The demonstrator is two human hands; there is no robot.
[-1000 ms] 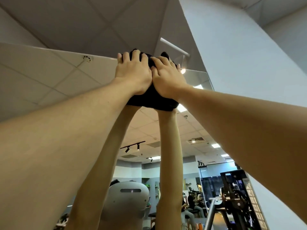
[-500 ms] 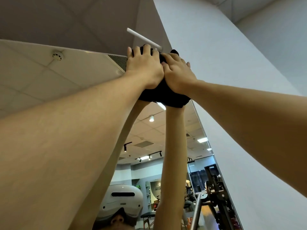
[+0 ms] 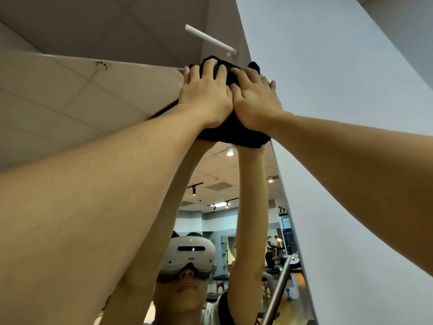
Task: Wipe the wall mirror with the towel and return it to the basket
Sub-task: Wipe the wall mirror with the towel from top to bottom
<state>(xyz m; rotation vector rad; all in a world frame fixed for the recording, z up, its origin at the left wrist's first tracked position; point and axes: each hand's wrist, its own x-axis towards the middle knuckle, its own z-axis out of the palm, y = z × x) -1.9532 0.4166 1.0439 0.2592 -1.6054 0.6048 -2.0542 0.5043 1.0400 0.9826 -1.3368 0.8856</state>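
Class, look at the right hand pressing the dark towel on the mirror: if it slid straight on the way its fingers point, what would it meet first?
Probably the mirror's top edge, since the right hand points up along the towel; depth is uncertain.

Nothing here can be read. The white headset seen in the mirror, well below the two hands, carries a small mark on its front, too small and blurred to make out. Any signs in the reflected room, further below and to the right of the hands, are too far off to show lettering.
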